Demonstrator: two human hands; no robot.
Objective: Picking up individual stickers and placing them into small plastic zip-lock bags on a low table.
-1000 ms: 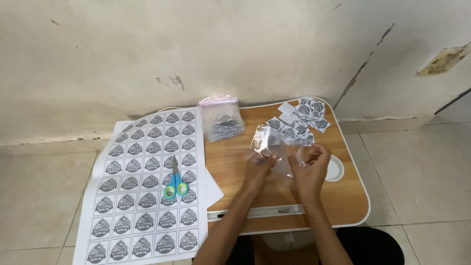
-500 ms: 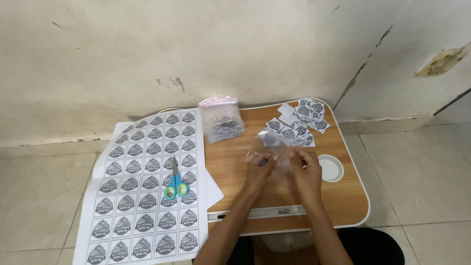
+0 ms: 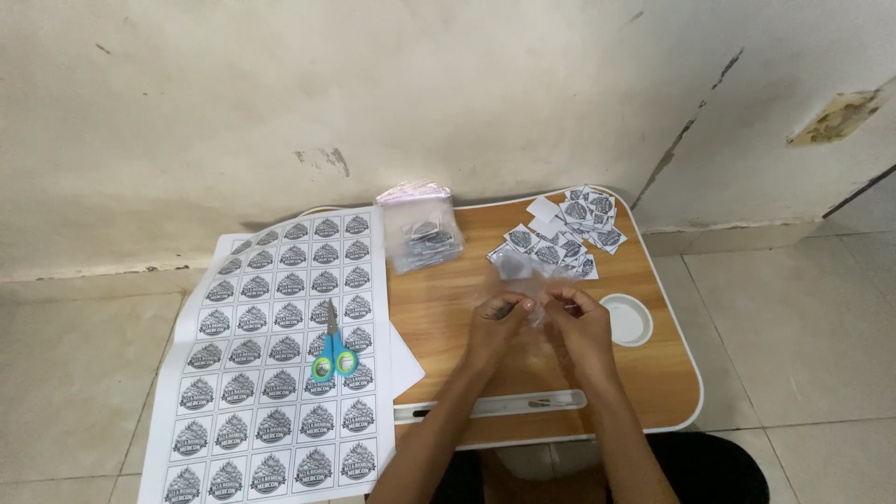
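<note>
Left hand (image 3: 497, 317) and right hand (image 3: 581, 315) meet over the tabletop (image 3: 448, 317), fingers pinched narrow on a small clear bag (image 3: 523, 280) between them, held just above the wood. Beyond the hands lies a pile of cut labels (image 3: 565, 229). A round cup recess (image 3: 625, 319) sits right of the right hand. A stack of bags (image 3: 420, 229) lies near the wall (image 3: 373, 93). Scissors (image 3: 332, 350) rest on the label sheet (image 3: 271, 355), left.
</note>
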